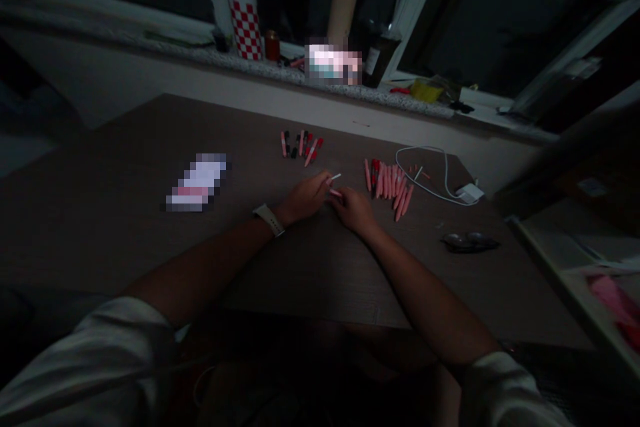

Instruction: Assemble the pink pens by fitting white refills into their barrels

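Observation:
Both my hands meet over the middle of the dark wooden table. My left hand [306,196], with a watch on its wrist, is closed around a thin white stick [336,177] that pokes out past the fingertips. Close beside it, my right hand [356,210] pinches a short pink pen part [336,193]. The room is dim, so fine detail at the fingertips is hard to make out. Right of my right hand lies a row of pink pens [387,180] with some red and dark parts. Beyond my left hand is a smaller group of pink, red and black pens [301,145].
A blurred-out phone-like object [197,183] lies on the left. On the right are a white charger [469,193] with its looped cable, small loose pieces [418,173] and eyeglasses [470,241]. A checkered bottle [246,30] and a beige flask [345,3] stand on the windowsill.

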`<state>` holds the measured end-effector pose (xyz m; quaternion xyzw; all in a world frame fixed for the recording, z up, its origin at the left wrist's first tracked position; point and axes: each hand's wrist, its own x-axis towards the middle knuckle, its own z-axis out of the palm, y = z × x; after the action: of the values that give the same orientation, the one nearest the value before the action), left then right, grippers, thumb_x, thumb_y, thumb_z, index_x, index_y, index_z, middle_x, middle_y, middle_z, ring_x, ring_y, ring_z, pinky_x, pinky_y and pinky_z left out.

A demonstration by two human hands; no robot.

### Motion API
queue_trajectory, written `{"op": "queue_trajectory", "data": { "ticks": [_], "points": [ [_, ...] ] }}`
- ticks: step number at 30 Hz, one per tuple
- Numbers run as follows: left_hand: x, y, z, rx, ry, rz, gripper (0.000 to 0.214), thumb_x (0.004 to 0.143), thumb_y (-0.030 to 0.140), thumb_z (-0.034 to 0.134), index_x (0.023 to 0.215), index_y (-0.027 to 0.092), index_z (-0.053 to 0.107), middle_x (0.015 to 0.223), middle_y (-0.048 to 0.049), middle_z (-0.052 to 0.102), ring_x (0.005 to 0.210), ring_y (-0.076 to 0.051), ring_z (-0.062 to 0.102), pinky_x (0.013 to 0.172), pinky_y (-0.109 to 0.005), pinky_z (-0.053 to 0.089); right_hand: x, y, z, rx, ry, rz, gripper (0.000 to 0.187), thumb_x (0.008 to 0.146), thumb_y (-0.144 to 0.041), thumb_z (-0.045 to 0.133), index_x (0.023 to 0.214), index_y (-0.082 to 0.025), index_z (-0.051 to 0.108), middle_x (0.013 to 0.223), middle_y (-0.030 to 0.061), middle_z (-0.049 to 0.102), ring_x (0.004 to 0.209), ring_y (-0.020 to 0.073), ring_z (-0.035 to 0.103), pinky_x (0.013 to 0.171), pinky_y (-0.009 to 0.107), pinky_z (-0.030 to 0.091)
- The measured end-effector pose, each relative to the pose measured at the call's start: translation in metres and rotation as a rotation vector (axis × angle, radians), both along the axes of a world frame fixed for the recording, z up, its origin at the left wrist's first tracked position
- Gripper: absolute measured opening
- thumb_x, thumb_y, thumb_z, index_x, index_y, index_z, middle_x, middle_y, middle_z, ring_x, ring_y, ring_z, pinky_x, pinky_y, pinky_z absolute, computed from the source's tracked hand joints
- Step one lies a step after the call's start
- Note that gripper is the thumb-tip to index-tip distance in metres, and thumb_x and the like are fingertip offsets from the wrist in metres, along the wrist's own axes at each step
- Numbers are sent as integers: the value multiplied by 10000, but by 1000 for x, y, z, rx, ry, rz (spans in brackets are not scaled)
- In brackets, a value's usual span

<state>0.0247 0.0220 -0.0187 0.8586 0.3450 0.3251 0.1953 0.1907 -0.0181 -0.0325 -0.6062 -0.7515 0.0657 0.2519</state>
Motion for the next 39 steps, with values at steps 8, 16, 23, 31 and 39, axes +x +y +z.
{"op": "queue_trajectory", "data": {
  "ticks": [8, 16, 23, 31, 39],
  "points": [
    [3, -20, 10, -10, 35, -73, 314, 1024, 370, 244, 973, 189, 495, 832, -59, 591, 753, -205, 582, 673, -330, 397, 13, 2, -5, 61, 136, -2, 228, 943, -348, 497, 958, -173, 642, 920, 117, 681, 835, 236, 619, 717, 304, 419],
    [22, -97, 34, -246, 176, -589, 401, 858, 555, 596, 978, 185, 503, 833, -32, 622, 674, -163, 561, 626, -290, 405, 32, 6, -7, 80, 423, -147, 289, 897, -454, 551, 908, -182, 650, 927, 104, 712, 852, 240, 667, 758, 334, 476],
    [35, -133, 35, -319, 170, -987, 395, 828, 487, 673, 1099, 215, 579, 986, -64, 658, 788, -203, 623, 673, -295, 440, 32, 6, -4, 67, 400, -135, 289, 911, -445, 546, 942, -178, 652, 991, 111, 720, 915, 230, 673, 798, 329, 482],
    [39, -132, 29, -257, 263, -997, 172, 907, 348, 600, 999, 204, 588, 880, -35, 673, 760, -188, 634, 660, -270, 441, 34, 7, -4, 34, 386, -128, 262, 924, -397, 551, 1020, -177, 656, 1045, 118, 713, 1006, 244, 666, 854, 329, 481],
    [37, -121, 18, -159, 306, -790, 134, 940, 322, 553, 948, 189, 572, 918, -41, 682, 793, -192, 638, 677, -279, 426, 35, 10, -9, 117, 443, -41, 237, 911, -408, 548, 955, -187, 622, 997, 100, 673, 1013, 235, 630, 900, 352, 455]
  ]
}}
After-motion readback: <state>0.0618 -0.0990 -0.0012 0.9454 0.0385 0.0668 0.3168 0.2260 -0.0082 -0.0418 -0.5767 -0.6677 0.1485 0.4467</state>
